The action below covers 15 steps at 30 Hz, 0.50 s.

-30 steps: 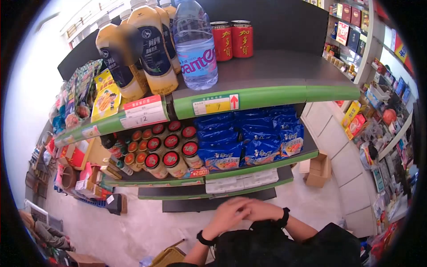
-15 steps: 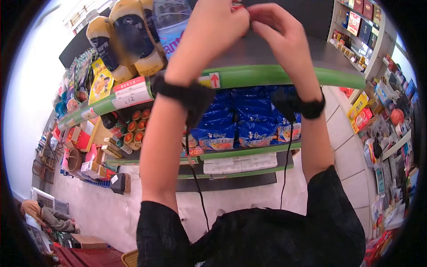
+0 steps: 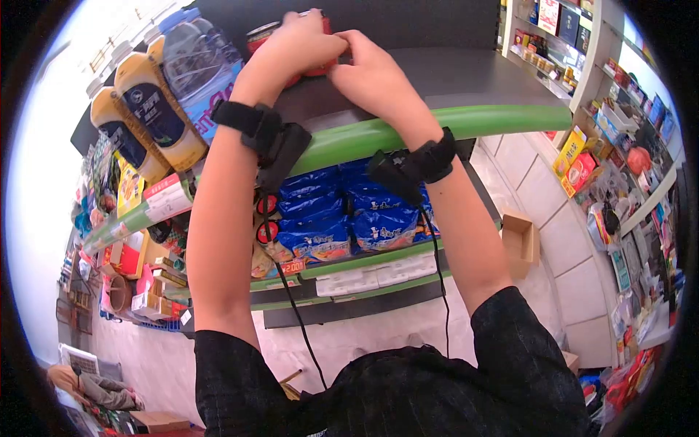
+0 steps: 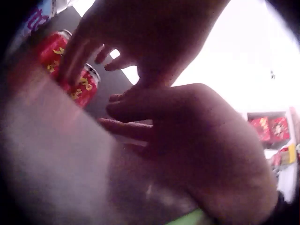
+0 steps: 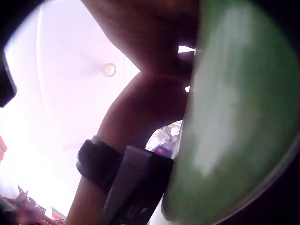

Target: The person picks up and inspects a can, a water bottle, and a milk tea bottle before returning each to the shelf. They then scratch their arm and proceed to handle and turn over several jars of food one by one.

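Two red drink cans stand side by side on the dark top shelf; the left can shows its rim, and the right can is mostly covered by my left hand. In the left wrist view, long fingers of that hand overlap the can nearest them; I cannot tell whether they grip it. My right hand is just to the right, its fingers relaxed and slightly bent, fingertips close against the left hand. A large water bottle stands left of the cans.
Milk tea bottles stand left of the water bottle. A green shelf edge runs beneath my wrists. Blue noodle packs fill the shelf below. A cord hangs from each wrist. Stocked shelves line the right side.
Both hands have risen from in front of my body to the cans on the top shelf. The view has swung, and the left hand now lies over the right can.
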Motion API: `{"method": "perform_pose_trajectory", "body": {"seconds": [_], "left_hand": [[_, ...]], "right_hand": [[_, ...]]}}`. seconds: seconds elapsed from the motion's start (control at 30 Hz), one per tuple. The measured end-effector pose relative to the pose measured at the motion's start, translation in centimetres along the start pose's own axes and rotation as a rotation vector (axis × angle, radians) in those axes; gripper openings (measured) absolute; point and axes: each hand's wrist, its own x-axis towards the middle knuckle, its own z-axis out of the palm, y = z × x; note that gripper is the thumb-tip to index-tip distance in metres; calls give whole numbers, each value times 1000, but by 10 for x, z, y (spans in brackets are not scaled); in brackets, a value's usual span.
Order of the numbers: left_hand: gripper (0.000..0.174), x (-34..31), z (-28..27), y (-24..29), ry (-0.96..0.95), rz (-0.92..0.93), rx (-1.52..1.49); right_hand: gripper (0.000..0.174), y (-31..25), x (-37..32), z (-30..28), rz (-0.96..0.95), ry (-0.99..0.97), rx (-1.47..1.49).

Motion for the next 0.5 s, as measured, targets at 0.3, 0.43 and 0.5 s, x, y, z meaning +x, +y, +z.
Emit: {"method": "perform_pose_trajectory", "body": {"seconds": [0.3, 0.43, 0.5], "left_hand": [[69, -9, 6, 9, 156, -16, 94], [50, -28, -1, 22, 295, 0, 64], [43, -32, 5, 23, 356, 32, 72]], "right_hand": [[55, -4, -1, 0, 93, -1, -85], [52, -1, -2, 2, 66, 28, -116], [51, 5, -1, 4, 6, 46, -98]]}}
